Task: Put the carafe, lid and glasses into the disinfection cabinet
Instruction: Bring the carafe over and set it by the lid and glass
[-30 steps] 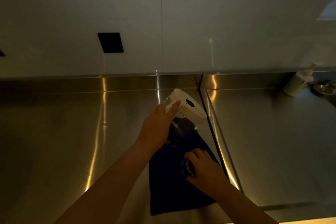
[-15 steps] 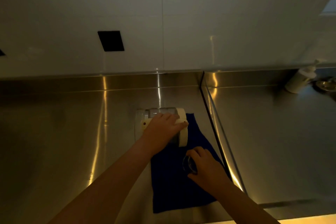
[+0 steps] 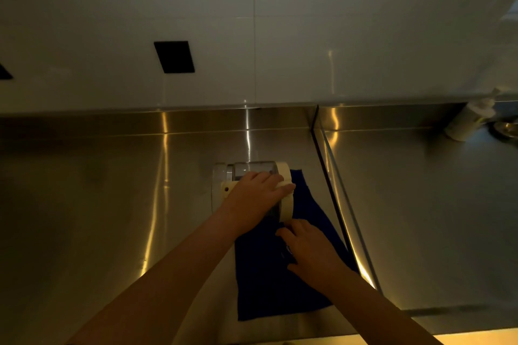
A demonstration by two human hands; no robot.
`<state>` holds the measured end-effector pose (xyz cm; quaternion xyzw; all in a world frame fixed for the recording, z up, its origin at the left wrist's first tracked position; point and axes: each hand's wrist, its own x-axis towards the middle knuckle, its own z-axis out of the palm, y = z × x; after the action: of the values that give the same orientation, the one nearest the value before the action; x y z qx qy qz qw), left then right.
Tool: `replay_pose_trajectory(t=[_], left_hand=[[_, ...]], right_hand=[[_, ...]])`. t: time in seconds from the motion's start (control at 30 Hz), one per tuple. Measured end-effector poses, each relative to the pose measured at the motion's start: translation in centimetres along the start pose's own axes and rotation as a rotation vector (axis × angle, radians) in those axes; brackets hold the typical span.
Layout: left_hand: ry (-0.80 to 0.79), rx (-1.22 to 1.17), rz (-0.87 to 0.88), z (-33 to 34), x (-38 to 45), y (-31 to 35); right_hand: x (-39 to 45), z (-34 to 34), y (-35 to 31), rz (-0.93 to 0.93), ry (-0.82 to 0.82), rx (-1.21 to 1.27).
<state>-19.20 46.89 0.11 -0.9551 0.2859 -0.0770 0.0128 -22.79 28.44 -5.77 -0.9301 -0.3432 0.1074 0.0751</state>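
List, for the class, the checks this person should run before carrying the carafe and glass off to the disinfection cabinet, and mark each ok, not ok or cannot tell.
1. Left hand grips the carafe: ok.
2. Lid seated on the carafe: ok, the cream ring sits at its mouth.
3. Carafe upright: not ok, it lies on its side.
4. Right hand holds a glass: cannot tell, mostly hidden.
5. Blue cloth free of the load: cannot tell.
6. Cabinet open: cannot tell, not in view.

- Commercial-style kitchen: a stainless steel counter [image 3: 112, 218] lies under both hands.
- White wall panels [image 3: 336, 36] rise beyond them.
- A pump dispenser bottle [image 3: 471, 120] stands far right.
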Motion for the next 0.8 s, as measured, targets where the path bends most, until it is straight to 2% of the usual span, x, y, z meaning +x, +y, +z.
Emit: replay_pose_trajectory(t=[0.23,0.37,0.53,0.67,0.8], left_hand=[[0.101,0.028,-0.088,0.1,-2.9,-1.0],[0.125,0.029,-0.082,0.4,-4.3,-1.6],[0.142,0.072,-0.04,-1.5,-2.1,-2.7],[-0.048,0.111,-0.044,-2.9,0.4,-3.4],[-0.099,0.213,0.005,-3.8,2.1,-3.3]], right_hand=[[0.9,-0.5,-0.5,-0.013,-0.199,-0.281],[1.0,-1.5,-0.3,-0.028,-0.246,-0.282],[-0.4,-1.4,-0.4,-0.033,-0.105,-0.142],[-1.7,-0.4,-0.7,-0.056,0.021,-0.011],[-2.1,0.2,-1.0,-0.093,0.108,0.055]])
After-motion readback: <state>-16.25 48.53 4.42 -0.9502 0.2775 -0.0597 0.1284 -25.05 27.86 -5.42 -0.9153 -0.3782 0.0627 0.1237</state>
